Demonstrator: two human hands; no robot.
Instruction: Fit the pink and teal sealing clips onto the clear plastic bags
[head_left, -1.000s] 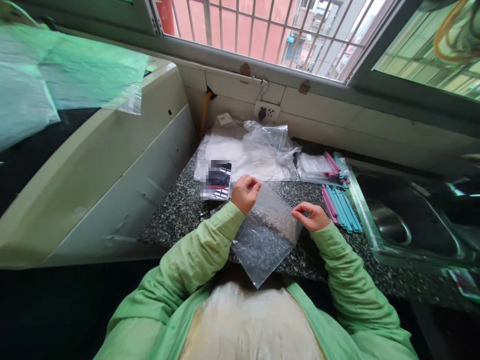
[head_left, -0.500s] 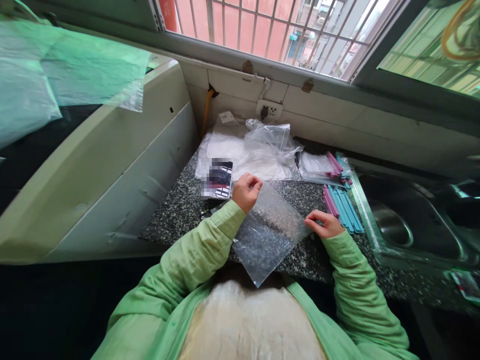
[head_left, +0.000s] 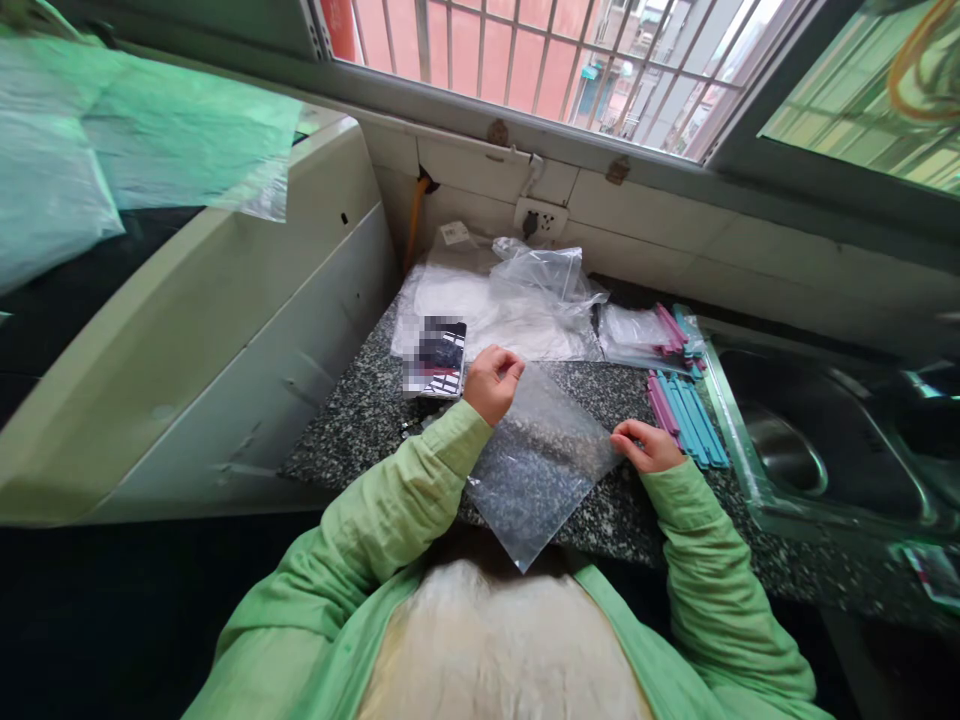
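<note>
A clear plastic bag (head_left: 534, 480) is stretched between my hands over the speckled stone counter (head_left: 345, 420), one corner hanging past its front edge. My left hand (head_left: 493, 384) is closed in a pinch at the bag's upper left corner. At its right corner, the thumb and fingers of my right hand (head_left: 646, 446) pinch the plastic. Just left of my left hand lies a phone (head_left: 442, 358), partly blurred out. Pink and blue sealing clips (head_left: 688, 418) lie beyond my right hand.
White and clear plastic bags (head_left: 502, 300) are piled against the tiled wall. More clips rest on a small pack of bags (head_left: 634, 330). A metal sink (head_left: 817, 430) borders the counter on the right, and a pale appliance (head_left: 300, 320) stands to the left.
My hands keep their pinch on the bag and have barely moved. The bag's lower corner has shifted slightly to the right.
</note>
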